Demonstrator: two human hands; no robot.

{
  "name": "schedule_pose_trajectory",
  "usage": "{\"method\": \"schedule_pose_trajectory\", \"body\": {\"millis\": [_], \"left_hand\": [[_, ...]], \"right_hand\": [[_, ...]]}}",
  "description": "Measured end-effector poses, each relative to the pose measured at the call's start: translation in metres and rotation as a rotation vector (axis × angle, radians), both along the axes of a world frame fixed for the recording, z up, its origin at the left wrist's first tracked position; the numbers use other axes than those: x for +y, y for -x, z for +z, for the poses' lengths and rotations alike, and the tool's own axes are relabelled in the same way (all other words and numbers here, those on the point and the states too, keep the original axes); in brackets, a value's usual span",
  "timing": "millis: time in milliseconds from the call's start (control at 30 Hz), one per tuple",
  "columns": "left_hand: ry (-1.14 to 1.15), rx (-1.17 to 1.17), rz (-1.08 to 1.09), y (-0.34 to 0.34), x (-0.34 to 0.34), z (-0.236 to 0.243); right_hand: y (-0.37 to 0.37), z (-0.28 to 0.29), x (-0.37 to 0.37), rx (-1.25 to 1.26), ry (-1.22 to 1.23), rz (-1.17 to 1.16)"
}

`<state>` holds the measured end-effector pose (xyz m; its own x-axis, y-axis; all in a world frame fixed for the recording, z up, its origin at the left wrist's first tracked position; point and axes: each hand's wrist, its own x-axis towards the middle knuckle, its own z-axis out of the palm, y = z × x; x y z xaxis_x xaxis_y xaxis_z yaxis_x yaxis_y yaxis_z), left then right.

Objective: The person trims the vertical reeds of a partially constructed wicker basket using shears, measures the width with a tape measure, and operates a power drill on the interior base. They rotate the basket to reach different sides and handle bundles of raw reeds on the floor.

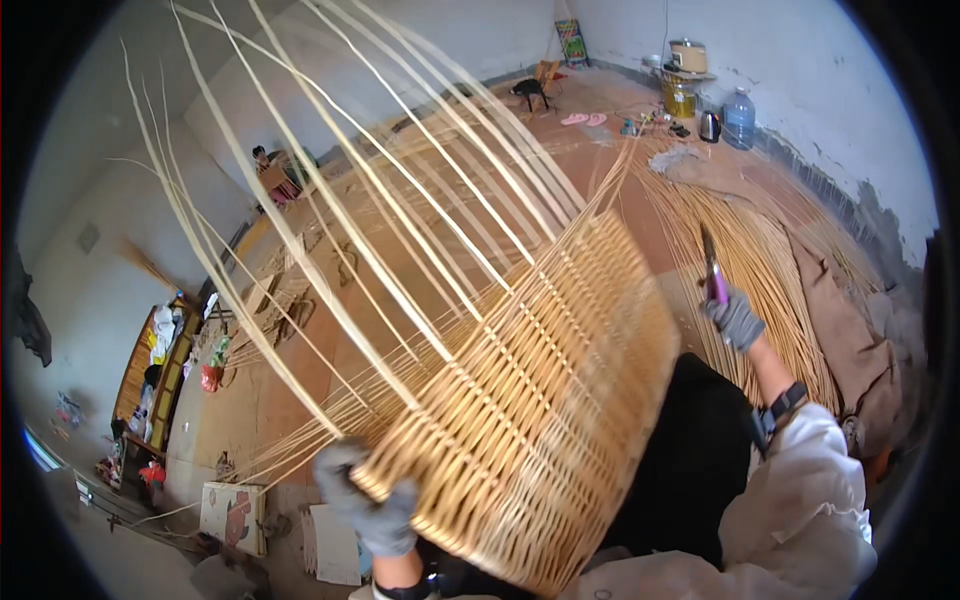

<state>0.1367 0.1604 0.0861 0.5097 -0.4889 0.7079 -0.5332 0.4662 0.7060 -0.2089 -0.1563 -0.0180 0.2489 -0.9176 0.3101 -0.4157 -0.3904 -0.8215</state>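
A half-woven wicker basket (540,400) lies tilted across my lap, its long pale stakes (330,190) standing up and fanning away from the woven rim. My left hand (370,500), in a grey glove, grips the basket's near left corner, fingers curled round the edge. Off to the right, clear of the basket, my gloved right hand (736,318) is closed round the purple handle of a pointed metal tool (714,270), its dark tip pointing up and away. Whether the tool is a knife or shears I cannot tell.
A large bundle of loose wicker rods (770,270) is spread on the floor at my right, beside a brown cloth (840,320). Farther back stand a blue water bottle (739,118), a kettle (710,126) and a cooker (688,56). Wooden furniture (150,375) holding clutter stands at left.
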Motion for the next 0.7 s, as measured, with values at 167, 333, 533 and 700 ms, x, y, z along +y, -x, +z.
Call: {"method": "schedule_pose_trajectory", "body": {"millis": [167,333,533,700], "left_hand": [[0.172,0.12,-0.24,-0.062,-0.012,-0.014],[-0.13,0.412,-0.258,-0.152,-0.038,-0.137],[-0.282,0.288,-0.098,-0.149,-0.056,-0.182],[-0.333,0.379,-0.047,-0.191,-0.074,-0.235]], "right_hand": [[0.021,0.038,-0.025,-0.261,-0.323,0.158],[0.023,-0.033,0.023,-0.538,-0.262,0.065],[0.035,-0.146,0.091,-0.615,-0.411,-0.086],[0.034,-0.121,0.123,-0.556,-0.398,-0.136]]}}
